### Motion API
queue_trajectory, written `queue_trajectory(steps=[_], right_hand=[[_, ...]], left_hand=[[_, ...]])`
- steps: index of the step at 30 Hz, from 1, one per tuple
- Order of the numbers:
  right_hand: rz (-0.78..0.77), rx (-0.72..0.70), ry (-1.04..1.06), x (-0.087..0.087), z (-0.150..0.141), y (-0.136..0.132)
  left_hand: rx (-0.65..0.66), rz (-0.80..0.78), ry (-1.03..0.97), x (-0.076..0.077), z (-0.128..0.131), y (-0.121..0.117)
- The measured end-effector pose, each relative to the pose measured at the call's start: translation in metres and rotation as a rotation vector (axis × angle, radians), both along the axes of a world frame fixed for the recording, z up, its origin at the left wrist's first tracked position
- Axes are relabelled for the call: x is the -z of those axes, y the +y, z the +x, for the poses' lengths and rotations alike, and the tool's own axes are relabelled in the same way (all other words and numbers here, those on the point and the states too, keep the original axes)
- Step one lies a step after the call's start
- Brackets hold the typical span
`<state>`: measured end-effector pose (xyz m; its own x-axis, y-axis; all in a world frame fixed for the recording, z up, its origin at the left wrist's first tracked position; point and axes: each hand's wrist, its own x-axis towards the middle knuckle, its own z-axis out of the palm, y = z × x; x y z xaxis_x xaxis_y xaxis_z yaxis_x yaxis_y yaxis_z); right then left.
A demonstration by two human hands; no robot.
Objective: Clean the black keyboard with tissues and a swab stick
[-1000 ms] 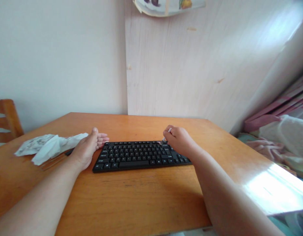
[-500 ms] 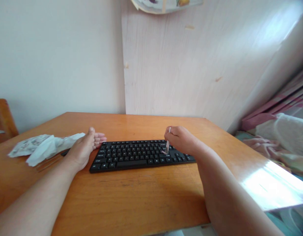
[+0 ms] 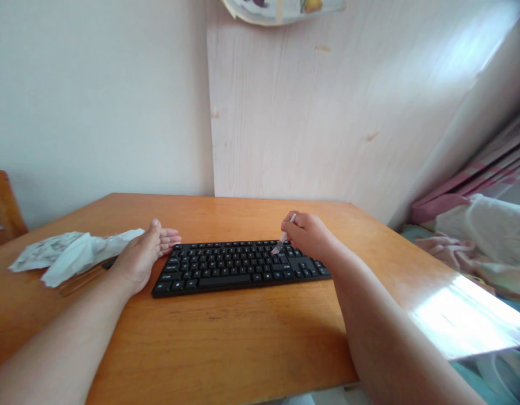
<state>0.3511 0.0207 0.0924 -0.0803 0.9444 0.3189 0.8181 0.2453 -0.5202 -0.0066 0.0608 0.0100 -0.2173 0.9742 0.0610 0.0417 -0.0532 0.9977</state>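
Observation:
A black keyboard (image 3: 226, 267) lies flat on the wooden table (image 3: 226, 337). My left hand (image 3: 145, 250) rests at the keyboard's far left corner, its fingers stretched out and its thumb raised, holding nothing. Over the right part of the keys, my right hand (image 3: 308, 233) is closed around a slim white brush (image 3: 280, 243). The brush slants down to the left, and its pinkish tip is at the keys near the Enter key. My right hand and wrist cover part of the keyboard's right end.
Crumpled white tissues (image 3: 69, 253) lie on the left, beside thin brown sticks (image 3: 80, 281) and a dark object partly behind my left wrist. A wooden chair (image 3: 7, 202) stands at the far left. Bundled cloth (image 3: 474, 230) is piled beyond the table's right edge.
The brush has swung from near upright to a leftward slant, its tip moving left and away from me across the keys. My left hand stays at the keyboard's corner.

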Motion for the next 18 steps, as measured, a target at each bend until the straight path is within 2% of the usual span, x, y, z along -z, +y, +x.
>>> queue_trajectory(steps=[4,6,9,12,14,16,18], right_hand=[[0.049,0.296,-0.283,-0.010,0.003,-0.006],[0.059,0.338,-0.343,-0.013,0.003,-0.008],[0.037,0.206,-0.278,-0.010,-0.003,-0.010],[-0.090,-0.069,0.061,-0.004,-0.011,-0.009],[-0.188,-0.193,0.286,-0.002,-0.014,-0.009],[-0.226,-0.212,0.321,-0.002,-0.013,-0.009],[-0.173,-0.138,0.148,-0.004,-0.009,-0.009]], left_hand=[[-0.005,0.002,-0.002,-0.001,0.001,-0.001],[-0.007,0.003,0.001,-0.002,0.002,-0.002],[-0.009,-0.005,0.007,-0.003,0.002,-0.003],[-0.007,-0.005,0.004,-0.003,0.002,-0.002],[-0.005,-0.003,0.004,-0.002,0.001,-0.002],[-0.003,-0.001,0.005,-0.001,0.001,-0.002],[-0.002,-0.002,0.002,-0.001,0.001,-0.002]])
